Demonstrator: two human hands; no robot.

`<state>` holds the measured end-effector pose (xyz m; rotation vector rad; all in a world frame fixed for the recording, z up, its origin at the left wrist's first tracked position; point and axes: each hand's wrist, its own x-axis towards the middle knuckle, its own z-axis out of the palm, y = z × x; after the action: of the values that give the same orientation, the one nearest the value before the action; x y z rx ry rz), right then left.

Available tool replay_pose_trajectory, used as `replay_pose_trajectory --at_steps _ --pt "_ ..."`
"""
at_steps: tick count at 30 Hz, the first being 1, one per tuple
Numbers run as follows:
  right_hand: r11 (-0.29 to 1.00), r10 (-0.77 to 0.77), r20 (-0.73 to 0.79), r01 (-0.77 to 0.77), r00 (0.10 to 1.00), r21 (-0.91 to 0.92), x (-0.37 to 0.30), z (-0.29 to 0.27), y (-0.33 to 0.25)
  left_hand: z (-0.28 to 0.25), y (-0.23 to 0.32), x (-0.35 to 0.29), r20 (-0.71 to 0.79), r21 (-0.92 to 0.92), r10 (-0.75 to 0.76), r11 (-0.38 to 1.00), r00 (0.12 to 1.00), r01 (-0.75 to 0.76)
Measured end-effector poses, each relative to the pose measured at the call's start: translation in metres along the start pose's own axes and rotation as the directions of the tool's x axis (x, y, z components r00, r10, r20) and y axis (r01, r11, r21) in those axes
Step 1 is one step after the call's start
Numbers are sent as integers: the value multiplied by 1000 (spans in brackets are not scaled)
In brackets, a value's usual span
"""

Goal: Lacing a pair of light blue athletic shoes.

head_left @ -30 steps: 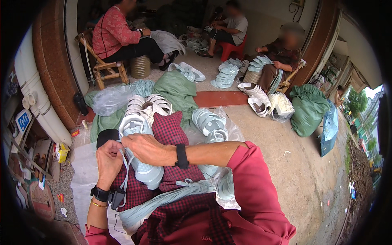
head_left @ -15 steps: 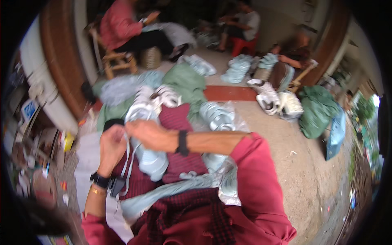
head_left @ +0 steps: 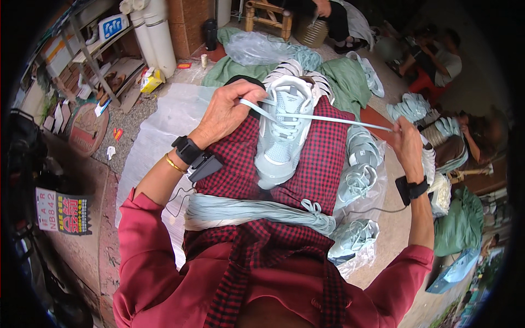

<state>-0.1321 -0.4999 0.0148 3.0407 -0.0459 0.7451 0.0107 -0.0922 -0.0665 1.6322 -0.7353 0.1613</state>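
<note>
A pale blue-grey sneaker (head_left: 281,128) lies on the red-and-black checked cloth (head_left: 322,158) over my lap, toe toward me. My left hand (head_left: 227,112) rests at the shoe's far left side and pinches one end of a pale lace (head_left: 328,117). The lace runs taut across the shoe to my right hand (head_left: 407,145), which grips its other end out to the right. A bundle of pale blue laces (head_left: 257,210) lies across my lap near my waist.
Several laced pale sneakers (head_left: 358,180) lie on clear plastic at my right knee. More shoes (head_left: 413,106) and green sacks (head_left: 350,79) lie beyond. Seated people (head_left: 437,54) work at the far right. White pipes (head_left: 156,33) and a shelf (head_left: 87,60) stand at the left.
My right hand has left the shoe and swung far out to the right, drawing the lace taut. My head has tilted, so the whole view has turned.
</note>
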Motion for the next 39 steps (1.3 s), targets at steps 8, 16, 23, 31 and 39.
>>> replay_pose_trajectory --at_steps 8,16,23,31,39 --pt "924 -120 -23 121 992 364 8 37 -41 -34 6 3 430 6 13 1000 903 -17" --pt "848 -369 6 334 929 412 31 62 -136 -9 9 0 113 -3 -95 995 989 96" --pt "843 -354 -8 323 935 429 25 67 -146 -18 7 5 204 15 -83 997 975 81" --pt "716 -268 84 140 960 684 24 64 -133 -22 28 2 406 -65 -195 968 893 241" --pt "825 200 7 -173 980 538 13 64 -14 3 15 7 362 298 9 946 932 -125"
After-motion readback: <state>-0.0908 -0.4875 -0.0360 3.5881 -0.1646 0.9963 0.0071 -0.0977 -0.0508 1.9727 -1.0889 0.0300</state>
